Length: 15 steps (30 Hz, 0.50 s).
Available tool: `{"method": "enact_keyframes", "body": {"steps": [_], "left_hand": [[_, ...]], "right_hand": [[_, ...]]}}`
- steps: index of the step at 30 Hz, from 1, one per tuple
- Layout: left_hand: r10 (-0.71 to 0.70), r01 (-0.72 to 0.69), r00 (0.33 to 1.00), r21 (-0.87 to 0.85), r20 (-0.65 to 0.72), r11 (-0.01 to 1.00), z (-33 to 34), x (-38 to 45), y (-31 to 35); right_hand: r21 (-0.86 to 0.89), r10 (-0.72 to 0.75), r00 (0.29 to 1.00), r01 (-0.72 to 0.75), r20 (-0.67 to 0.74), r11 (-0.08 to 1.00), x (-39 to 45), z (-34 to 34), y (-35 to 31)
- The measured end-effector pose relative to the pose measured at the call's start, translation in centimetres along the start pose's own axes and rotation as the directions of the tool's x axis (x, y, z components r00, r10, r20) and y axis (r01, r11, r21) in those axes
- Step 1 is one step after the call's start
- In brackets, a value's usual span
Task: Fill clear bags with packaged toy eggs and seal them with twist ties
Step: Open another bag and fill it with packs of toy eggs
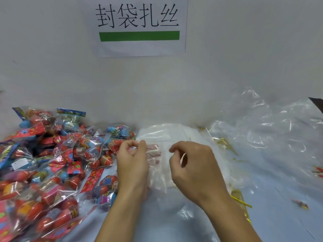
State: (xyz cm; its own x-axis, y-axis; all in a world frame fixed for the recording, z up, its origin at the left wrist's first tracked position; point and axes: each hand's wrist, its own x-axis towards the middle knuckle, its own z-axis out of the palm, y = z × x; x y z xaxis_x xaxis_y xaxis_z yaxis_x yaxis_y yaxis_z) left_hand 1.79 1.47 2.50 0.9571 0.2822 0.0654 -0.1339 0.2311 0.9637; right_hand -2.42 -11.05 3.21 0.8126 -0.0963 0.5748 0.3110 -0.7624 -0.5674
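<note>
A big heap of packaged toy eggs point(52, 165), red and blue in printed wrappers, covers the left of the table. At the centre lies a stack of clear bags point(167, 135). My left hand point(132, 161) and my right hand point(194, 165) hover over the stack, each pinching an edge of one clear bag point(157, 154) that stretches between them; my left fingers show through the film. The bag looks empty. Gold twist ties point(241, 200) lie to the right of my right wrist.
A large crumpled sheet of clear plastic point(272, 137) covers the right of the table, with more gold ties point(225, 142) scattered on it. A white wall with a paper sign point(139, 27) stands close behind. A small wrapper scrap point(300, 204) lies at the right.
</note>
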Motion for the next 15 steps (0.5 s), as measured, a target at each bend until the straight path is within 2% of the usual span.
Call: {"method": "enact_keyframes", "body": {"steps": [1, 2, 3, 5, 7, 11, 15], "left_hand": [[-0.107, 0.119, 0.990, -0.146, 0.087, 0.982, 0.3, -0.2, 0.3], [-0.171, 0.208, 0.970, -0.230, 0.172, 0.951, 0.5, -0.5, 0.5], [-0.179, 0.233, 0.956, -0.229, 0.233, 0.945, 0.6, -0.7, 0.5], [-0.134, 0.183, 0.940, -0.131, 0.313, 0.974, 0.9, -1.2, 0.0], [-0.084, 0.121, 0.916, -0.070, 0.392, 0.990, 1.0, -1.6, -0.5], [0.027, -0.046, 0.933, 0.044, 0.359, 0.998, 0.8, -1.3, -0.9], [0.125, -0.170, 0.958, 0.161, 0.257, 0.972, 0.6, -1.1, -0.8]], "right_hand": [[-0.055, 0.075, 0.996, -0.072, 0.051, 0.996, 0.0, 0.3, 0.3], [-0.036, 0.139, 0.988, -0.137, 0.073, 0.990, 0.0, 0.4, 0.6], [0.057, 0.191, 0.978, -0.196, 0.080, 0.979, 0.2, 0.4, 0.8], [0.278, 0.247, 0.965, -0.261, 0.085, 0.925, 0.5, 0.2, 1.0], [0.410, 0.262, 0.958, -0.286, 0.113, 0.866, 0.7, 0.3, 1.2], [0.491, 0.267, 0.960, -0.271, 0.079, 0.828, 0.7, 0.5, 1.1], [0.420, 0.345, 0.938, -0.303, -0.026, 0.855, 0.9, 0.2, 1.6]]}}
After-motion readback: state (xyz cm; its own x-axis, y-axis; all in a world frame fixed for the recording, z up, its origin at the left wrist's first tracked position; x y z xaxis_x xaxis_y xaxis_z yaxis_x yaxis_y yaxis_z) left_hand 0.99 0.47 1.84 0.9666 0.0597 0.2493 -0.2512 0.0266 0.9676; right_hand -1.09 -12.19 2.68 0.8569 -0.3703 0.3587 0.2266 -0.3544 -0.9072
